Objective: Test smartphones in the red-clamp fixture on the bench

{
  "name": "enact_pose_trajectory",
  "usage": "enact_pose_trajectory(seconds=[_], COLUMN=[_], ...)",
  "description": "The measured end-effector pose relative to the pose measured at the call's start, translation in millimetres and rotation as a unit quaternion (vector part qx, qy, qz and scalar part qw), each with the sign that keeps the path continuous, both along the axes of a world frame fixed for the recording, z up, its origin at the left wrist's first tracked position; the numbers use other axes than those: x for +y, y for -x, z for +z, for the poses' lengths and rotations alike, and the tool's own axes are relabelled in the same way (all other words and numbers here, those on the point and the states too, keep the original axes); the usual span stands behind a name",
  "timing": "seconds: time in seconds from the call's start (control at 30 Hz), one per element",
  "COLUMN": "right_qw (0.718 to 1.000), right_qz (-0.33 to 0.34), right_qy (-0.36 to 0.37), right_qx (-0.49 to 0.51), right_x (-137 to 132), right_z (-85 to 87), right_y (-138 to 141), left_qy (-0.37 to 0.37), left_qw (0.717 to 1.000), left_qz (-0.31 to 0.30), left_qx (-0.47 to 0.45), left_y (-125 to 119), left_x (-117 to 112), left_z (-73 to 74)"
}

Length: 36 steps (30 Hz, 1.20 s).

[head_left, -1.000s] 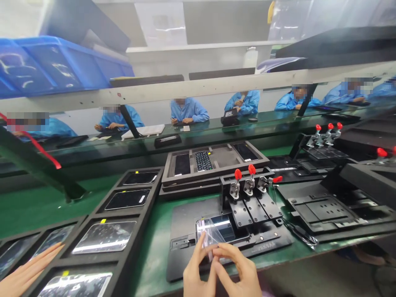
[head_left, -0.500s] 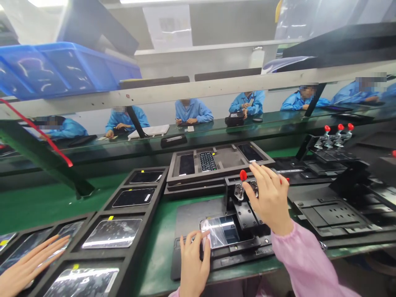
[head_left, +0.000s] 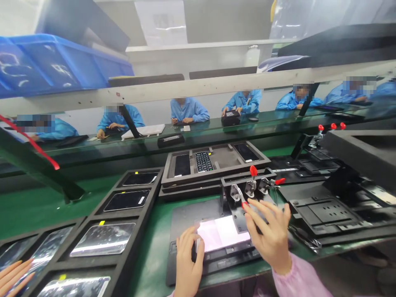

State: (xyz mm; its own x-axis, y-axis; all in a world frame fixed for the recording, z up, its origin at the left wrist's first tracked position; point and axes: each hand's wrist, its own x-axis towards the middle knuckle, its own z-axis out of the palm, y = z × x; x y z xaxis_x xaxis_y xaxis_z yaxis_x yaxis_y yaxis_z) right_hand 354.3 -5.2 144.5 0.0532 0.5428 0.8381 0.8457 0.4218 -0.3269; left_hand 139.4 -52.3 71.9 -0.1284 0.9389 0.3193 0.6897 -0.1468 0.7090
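Observation:
A flat display panel [head_left: 216,235] with a bright, pinkish-white face lies in a black clamping fixture [head_left: 210,267]. At its left end is my left hand [head_left: 188,260], thumb and fingers apart and touching or very near the edge. My right hand [head_left: 270,237] is spread over the fixture's right side, with fingertips at a lowered red clamp handle [head_left: 245,205]. Another red handle [head_left: 253,170] stands upright behind it, and a third red handle [head_left: 280,181] points right. Part of the panel's right end is hidden under the clamp block and my right hand.
To the left, a black tray [head_left: 142,220] holds several panels with yellow tabs. A co-worker's hand [head_left: 15,275] reaches in at lower left. Behind the fixture sits another foam tray [head_left: 185,180]; further fixtures [head_left: 328,206] stand right. People in blue work across the bench.
My right hand has come down, and the left red clamp handle is now lowered beneath its fingertips. The panel's face has turned bright. The co-worker's hand has moved left; a dark tray has appeared at right.

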Motion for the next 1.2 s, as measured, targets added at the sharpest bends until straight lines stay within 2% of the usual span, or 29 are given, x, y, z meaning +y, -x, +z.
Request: enact_pose_trajectory(seconds=[0.1,0.2,0.3,0.43,0.57,0.73,0.83,0.93,1.03,1.2], right_qw=[0.996,0.988,0.981,0.975,0.980,0.994,0.985,0.975,0.974,0.974], right_qz=[-0.073,-0.101,-0.115,-0.119,-0.086,0.049,0.108,0.106,0.070,0.046], right_qy=[0.056,0.099,0.123,0.131,0.138,0.041,0.033,0.059,0.071,0.082], right_qx=[-0.023,-0.069,-0.102,-0.134,-0.118,-0.091,-0.127,-0.187,-0.204,-0.207], right_x=[-6,-2,1,1,-8,-44,-62,-65,-58,-54], right_z=[-24.3,-35.0,-34.2,-24.9,-26.3,-59.9,-75.5,-75.8,-69.0,-66.6], right_y=[9,17,22,22,18,25,43,63,79,86], left_qy=[-0.003,-0.004,-0.002,0.000,-0.009,-0.005,-0.005,-0.006,-0.005,0.003], left_qw=[1.000,1.000,0.999,0.999,0.999,0.998,0.997,0.996,0.996,0.995], left_qz=[0.002,0.004,0.003,-0.006,-0.022,-0.033,-0.041,-0.046,-0.040,-0.046], left_qx=[-0.012,-0.025,-0.034,-0.045,-0.048,-0.056,-0.064,-0.076,-0.083,-0.090], left_y=[2,3,5,7,8,8,9,10,9,8], left_x=[1,1,2,1,1,1,3,7,12,17], left_z=[-1.5,-1.1,0.7,2.8,3.0,1.5,2.1,4.2,6.7,9.3])
